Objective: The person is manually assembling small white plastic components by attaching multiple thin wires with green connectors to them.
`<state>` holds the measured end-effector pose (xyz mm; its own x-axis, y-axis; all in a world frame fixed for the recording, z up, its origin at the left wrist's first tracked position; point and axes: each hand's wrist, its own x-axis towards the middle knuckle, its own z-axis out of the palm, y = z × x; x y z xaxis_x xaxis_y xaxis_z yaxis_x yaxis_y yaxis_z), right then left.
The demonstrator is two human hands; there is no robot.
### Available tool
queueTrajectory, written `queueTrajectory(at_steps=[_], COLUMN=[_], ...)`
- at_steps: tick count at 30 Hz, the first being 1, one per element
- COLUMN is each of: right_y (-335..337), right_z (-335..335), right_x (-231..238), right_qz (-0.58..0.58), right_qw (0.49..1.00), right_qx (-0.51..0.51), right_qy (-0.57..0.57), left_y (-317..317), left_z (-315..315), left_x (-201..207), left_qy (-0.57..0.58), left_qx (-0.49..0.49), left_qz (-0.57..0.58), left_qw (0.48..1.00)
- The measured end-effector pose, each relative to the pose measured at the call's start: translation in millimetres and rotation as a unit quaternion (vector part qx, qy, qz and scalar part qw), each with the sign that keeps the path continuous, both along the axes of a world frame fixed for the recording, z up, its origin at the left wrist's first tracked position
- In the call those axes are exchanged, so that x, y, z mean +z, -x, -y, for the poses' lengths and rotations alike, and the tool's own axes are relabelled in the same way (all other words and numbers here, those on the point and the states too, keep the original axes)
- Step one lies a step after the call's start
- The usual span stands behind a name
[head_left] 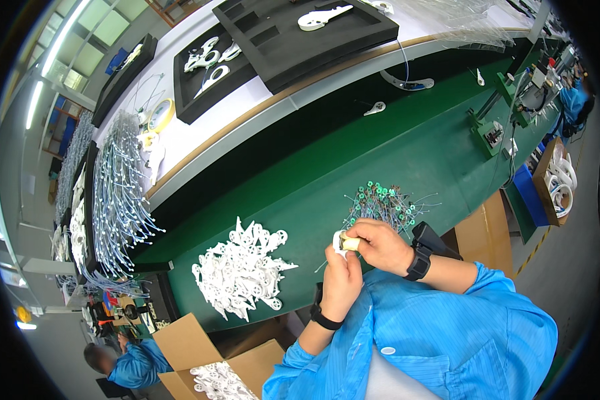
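We find the left hand (pixel 342 279) and right hand (pixel 378 244) both closed on one white part (pixel 341 243) above the green table (pixel 407 160). A large white pile (pixel 241 270) and the green-tipped wires (pixel 383 202) remain; we judge most work outstanding.

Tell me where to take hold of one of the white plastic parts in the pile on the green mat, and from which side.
Probably best from above: the white plastic parts lie flat and tangled on the green mat. Pick one at the pile's edge and pinch its narrow stem rather than its ringed end, so neighbours don't snag.
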<state>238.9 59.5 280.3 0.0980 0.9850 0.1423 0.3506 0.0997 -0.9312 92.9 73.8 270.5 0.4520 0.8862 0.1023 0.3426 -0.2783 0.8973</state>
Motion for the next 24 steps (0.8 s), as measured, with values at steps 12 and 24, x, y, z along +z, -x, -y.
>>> queueTrajectory(at_steps=[12,24], right_y=[-5,51], right_z=[-9,-28], right_x=[17,-55], right_qz=[0.027,0.058], right_qw=[0.995,0.998], right_qx=[0.078,0.008], right_qy=[-0.056,0.025], left_y=[10,36], left_z=[-14,-8], left_x=[11,-71], left_qy=[0.375,0.277], left_qx=[-0.013,0.063], left_qz=[0.272,0.140], left_qw=[0.886,0.948])
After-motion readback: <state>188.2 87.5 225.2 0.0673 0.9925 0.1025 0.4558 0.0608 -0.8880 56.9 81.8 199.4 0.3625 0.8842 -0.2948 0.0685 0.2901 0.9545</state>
